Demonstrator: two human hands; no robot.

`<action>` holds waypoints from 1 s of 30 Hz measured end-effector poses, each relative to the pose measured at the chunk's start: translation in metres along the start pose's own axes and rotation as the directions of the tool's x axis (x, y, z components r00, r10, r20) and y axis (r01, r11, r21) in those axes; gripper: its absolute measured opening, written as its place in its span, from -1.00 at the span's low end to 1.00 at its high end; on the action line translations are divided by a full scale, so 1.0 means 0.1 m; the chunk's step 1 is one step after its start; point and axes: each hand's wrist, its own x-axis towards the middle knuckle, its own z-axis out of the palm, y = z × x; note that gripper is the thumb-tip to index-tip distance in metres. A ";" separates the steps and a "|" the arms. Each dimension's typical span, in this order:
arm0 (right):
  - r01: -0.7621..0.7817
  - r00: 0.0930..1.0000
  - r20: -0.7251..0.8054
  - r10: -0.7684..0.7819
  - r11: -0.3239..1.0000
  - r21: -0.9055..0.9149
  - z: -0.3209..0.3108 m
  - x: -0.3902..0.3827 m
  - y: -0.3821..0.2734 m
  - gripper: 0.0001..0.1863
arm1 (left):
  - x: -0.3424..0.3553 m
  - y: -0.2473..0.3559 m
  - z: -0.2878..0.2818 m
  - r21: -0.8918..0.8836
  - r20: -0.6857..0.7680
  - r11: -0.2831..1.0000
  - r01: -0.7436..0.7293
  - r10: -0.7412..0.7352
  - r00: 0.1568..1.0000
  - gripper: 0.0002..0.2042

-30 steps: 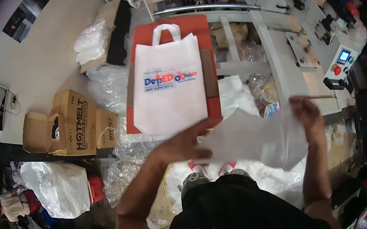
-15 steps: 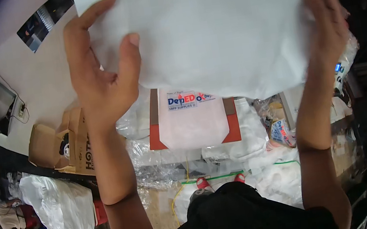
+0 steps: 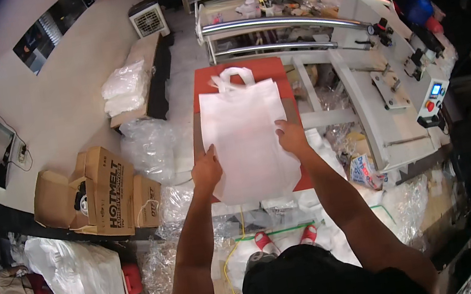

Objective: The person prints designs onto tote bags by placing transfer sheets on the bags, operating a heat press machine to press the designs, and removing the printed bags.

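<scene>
A plain white fabric tote bag (image 3: 247, 145) lies over a red board (image 3: 200, 81), its loop handle (image 3: 236, 75) at the far end. On the bag's left side edge, my left hand (image 3: 207, 168) pinches the cloth between thumb and fingers. My right hand (image 3: 291, 136) grips the opposite edge, a little farther up. Toward me the bag's lower end bulges and looks slightly raised off the board. Brown strips (image 3: 196, 133) show on the board beside the bag. The printed bag on the board is hidden beneath the white one.
At the right stands a white-framed machine with metal rollers (image 3: 284, 23) and a control box (image 3: 433, 102). Open cardboard boxes (image 3: 95, 197), clear plastic wrapping (image 3: 149, 148) and a stack of white bags (image 3: 126, 89) are at the left. A wrapped white bundle (image 3: 77, 273) sits lower left.
The white bag has come down from high in front of me onto the red board, covering the printed bag. Both hands have lowered with it and moved closer together.
</scene>
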 end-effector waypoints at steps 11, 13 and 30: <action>-0.021 0.997 -0.072 0.009 0.986 -0.165 0.00 -0.30 -0.08 -0.60 | -0.07 -0.04 0.07 0.091 -0.085 0.995 -0.046 0.054 0.995 -0.58; -0.065 0.997 -0.063 0.054 0.981 -0.185 0.00 -0.29 -0.08 -0.58 | -0.06 0.03 0.02 0.147 -0.101 0.989 -0.014 0.029 0.994 -0.55; 0.370 0.924 0.239 -0.299 0.858 -0.357 0.57 0.46 -0.61 -0.32 | 0.12 0.27 0.26 0.095 -0.071 0.956 -0.277 0.284 0.956 -0.43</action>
